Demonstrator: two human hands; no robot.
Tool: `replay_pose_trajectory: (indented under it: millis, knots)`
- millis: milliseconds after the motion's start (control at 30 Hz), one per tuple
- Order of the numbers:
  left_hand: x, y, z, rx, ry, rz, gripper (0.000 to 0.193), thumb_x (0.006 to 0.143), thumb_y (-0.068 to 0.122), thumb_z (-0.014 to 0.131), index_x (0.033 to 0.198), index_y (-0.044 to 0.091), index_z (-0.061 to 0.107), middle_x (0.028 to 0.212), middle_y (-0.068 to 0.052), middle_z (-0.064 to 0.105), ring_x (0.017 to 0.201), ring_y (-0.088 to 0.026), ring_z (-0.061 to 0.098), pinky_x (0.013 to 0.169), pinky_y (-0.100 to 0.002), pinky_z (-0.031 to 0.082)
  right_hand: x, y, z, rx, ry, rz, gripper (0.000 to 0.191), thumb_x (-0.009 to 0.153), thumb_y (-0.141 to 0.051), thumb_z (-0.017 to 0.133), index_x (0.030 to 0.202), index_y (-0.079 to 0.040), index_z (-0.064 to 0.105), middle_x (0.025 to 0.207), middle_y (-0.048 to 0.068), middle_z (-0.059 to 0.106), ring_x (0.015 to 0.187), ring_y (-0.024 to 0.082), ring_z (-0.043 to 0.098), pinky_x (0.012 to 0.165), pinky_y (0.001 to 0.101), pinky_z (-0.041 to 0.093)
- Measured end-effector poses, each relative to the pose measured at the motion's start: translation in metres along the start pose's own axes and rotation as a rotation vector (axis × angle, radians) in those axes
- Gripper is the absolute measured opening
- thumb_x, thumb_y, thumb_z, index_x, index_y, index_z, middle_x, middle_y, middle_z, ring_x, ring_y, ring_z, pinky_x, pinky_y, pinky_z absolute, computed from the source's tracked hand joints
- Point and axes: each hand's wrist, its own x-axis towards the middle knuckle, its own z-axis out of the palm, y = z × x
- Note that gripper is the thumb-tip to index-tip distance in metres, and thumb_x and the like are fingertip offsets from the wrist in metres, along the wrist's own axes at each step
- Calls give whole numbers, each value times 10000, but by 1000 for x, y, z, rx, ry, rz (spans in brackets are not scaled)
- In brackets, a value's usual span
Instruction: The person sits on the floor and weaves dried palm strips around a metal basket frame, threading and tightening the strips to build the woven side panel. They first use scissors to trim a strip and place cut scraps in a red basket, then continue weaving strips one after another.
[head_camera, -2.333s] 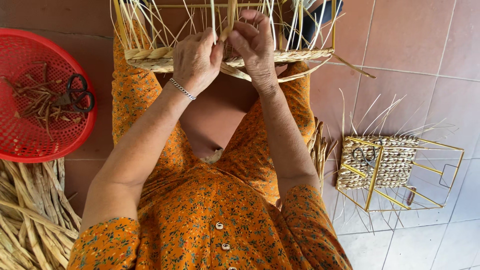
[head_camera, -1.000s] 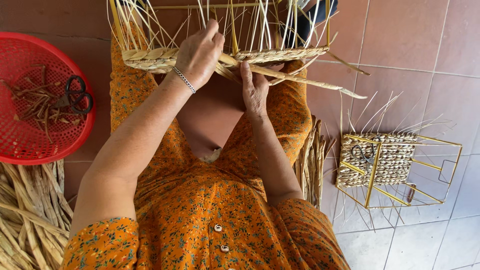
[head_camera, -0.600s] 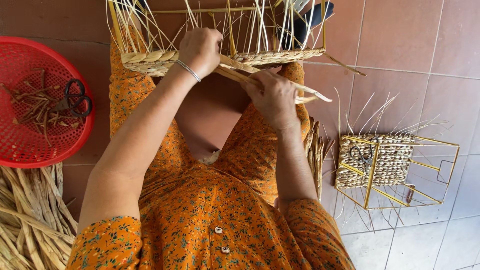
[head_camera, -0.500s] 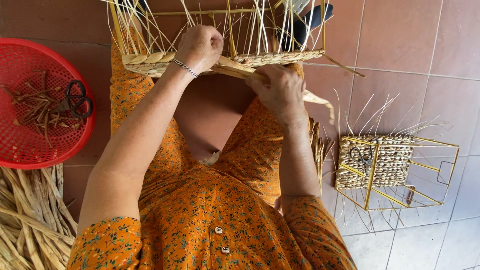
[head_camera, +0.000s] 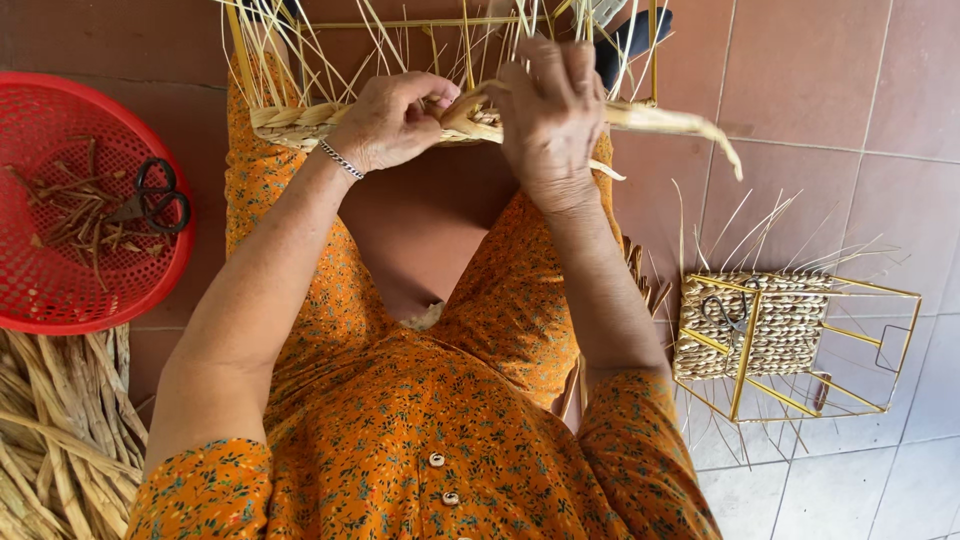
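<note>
Your left hand pinches the woven band of the half-made basket across your knees. Your right hand, just beside it, is clamped on a flat straw strand trailing right. A red basket holding scissors sits left.

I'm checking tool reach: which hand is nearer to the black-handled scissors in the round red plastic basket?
Left. The left hand grips the woven straw band just right of the red basket holding the scissors; the right hand is farther right.
</note>
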Motion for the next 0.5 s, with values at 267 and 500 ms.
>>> replay_pose_trajectory:
  millis: [267, 500]
  knots:
    - [-2, 4, 16, 226, 53, 65, 293, 916, 280, 888, 896, 108, 652, 814, -17, 642, 646, -125, 619, 638, -315, 573, 25, 7, 0, -73, -187, -92, 250, 990, -220, 808, 792, -121, 693, 780, 3, 659, 704, 145, 561, 520, 293, 447]
    - [0, 32, 46, 611, 310, 79, 222, 870, 132, 750, 949, 56, 556, 877, -96, 585, 811, -234, 587, 646, -388, 560, 1, 48, -17, 93, -497, 185, 406, 850, -455, 874, 762, -84, 733, 722, 65, 671, 521, 125, 572, 419, 307, 427]
